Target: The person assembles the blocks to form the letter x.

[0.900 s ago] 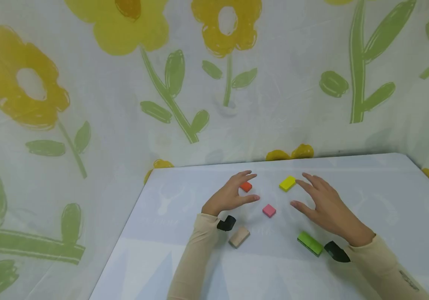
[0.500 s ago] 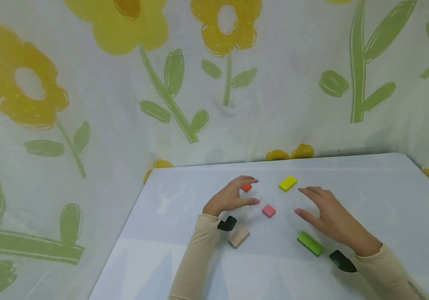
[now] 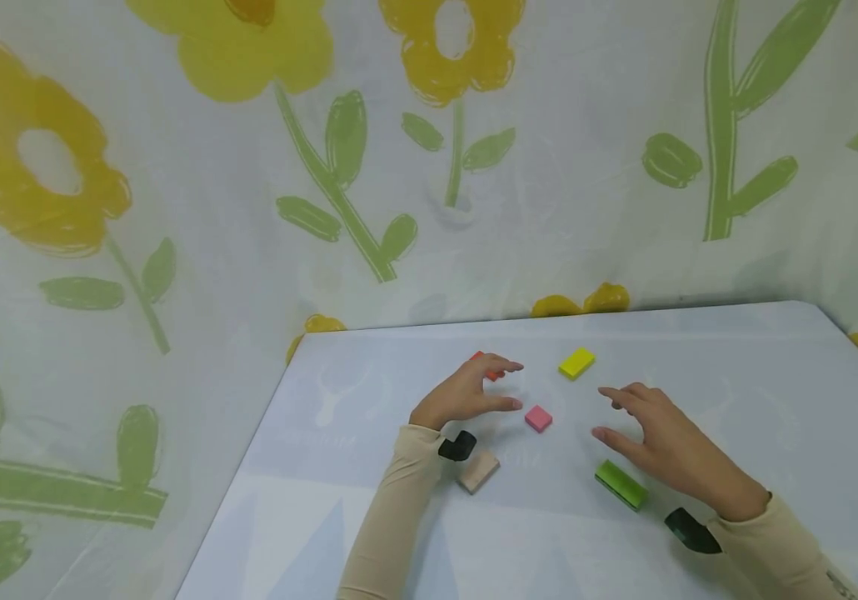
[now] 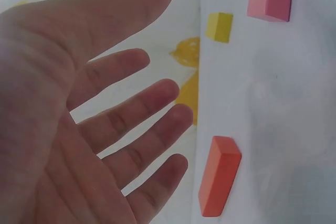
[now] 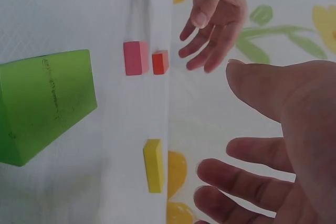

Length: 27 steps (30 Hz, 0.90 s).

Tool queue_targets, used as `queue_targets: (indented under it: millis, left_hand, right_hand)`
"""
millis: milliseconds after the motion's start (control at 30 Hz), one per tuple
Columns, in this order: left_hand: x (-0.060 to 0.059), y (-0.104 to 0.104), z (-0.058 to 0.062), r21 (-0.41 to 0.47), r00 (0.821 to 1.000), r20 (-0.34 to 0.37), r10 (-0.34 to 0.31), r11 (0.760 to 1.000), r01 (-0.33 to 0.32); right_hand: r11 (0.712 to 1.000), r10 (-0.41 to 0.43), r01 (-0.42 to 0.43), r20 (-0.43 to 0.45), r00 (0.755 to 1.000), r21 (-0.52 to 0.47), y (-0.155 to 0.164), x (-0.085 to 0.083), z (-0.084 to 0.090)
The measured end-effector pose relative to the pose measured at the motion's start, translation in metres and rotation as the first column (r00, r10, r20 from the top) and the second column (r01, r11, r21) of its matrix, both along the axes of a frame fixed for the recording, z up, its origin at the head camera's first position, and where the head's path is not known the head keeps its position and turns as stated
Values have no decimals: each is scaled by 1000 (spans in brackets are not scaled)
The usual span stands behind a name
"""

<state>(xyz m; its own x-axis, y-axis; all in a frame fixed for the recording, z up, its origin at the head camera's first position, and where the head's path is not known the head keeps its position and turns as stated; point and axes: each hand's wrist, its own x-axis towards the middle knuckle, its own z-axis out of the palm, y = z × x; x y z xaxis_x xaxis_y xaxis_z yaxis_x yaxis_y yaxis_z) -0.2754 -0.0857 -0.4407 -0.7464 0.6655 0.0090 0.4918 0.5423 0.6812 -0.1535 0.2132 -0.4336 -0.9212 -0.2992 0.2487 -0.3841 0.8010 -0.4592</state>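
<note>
My left hand (image 3: pixel 466 390) hovers above the table, fingers apart and holding nothing, partly hiding a red-orange block (image 3: pixel 495 375). That block (image 4: pixel 219 177) shows whole in the left wrist view. My right hand (image 3: pixel 665 442) is likewise raised with nothing in it, between a yellow block (image 3: pixel 576 363) and a green block (image 3: pixel 621 485). A small pink block (image 3: pixel 538 418) lies between the hands, nearer the left thumb. Close to the left wrist rests a beige block (image 3: pixel 478 472). In the right wrist view the green block (image 5: pixel 50 100) looms large, with dark marks on its face.
The blocks lie spread on a pale table (image 3: pixel 549 542) with a faint printed pattern. Its far edge meets a white cloth (image 3: pixel 549 233) printed with yellow flowers and green leaves. Dark wrist devices (image 3: pixel 457 446) sit by both cuffs.
My right hand has drawn back from the yellow block, toward the right and nearer me. The left hand has shifted slightly, uncovering more of the red-orange block. The blocks stay put.
</note>
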Motion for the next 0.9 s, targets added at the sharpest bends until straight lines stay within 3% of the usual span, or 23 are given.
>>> queue_targets:
  millis: [167, 533, 733, 900]
  left_hand:
    - [0, 1, -4, -16, 999, 36, 11, 1000, -11]
    - [0, 10, -13, -64, 997, 80, 14, 998, -8]
    - [-1, 14, -17, -114, 998, 61, -7, 993, 14]
    - [-3, 17, -20, -144, 999, 27, -46, 988, 49]
  right_hand:
    - [1000, 13, -12, -10, 1000, 11, 3, 1, -1]
    - [999, 16, -19, 72, 997, 50, 3, 3, -7]
    - [996, 36, -43, 88, 995, 82, 4, 4, -12]
    - [992, 43, -62, 171, 984, 106, 7, 3, -14]
